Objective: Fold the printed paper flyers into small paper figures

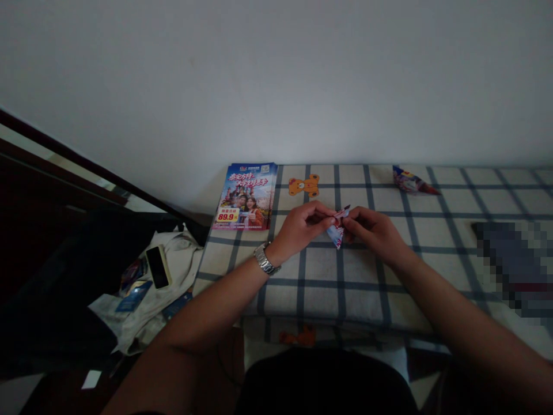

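Pinching 1 folded paper (337, 235) are the left hand (299, 229) and right hand (377, 231); left of their grip lies a leaflet stack (246, 197), beyond rightward another folded piece (411, 181).

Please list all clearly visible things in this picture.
tablecloth: one, white, dark-lined, centre
folded paper: one, red-white-blue, above tablecloth
folded piece: one, blue-red, rear right
flyer stack: one, blue-pink, rear left
bear prints: two, orange, on tablecloth
pixelated item: one, dark, right
phone: one, black-cream, left of tablecloth
mixed pile: one, white-blue, beneath phone
scrap: one, white, lower left
wall: one, grey, behind tablecloth
watch: one, silver, left wrist
left hand: one, bare, gripping folded paper
right hand: one, bare, same paper
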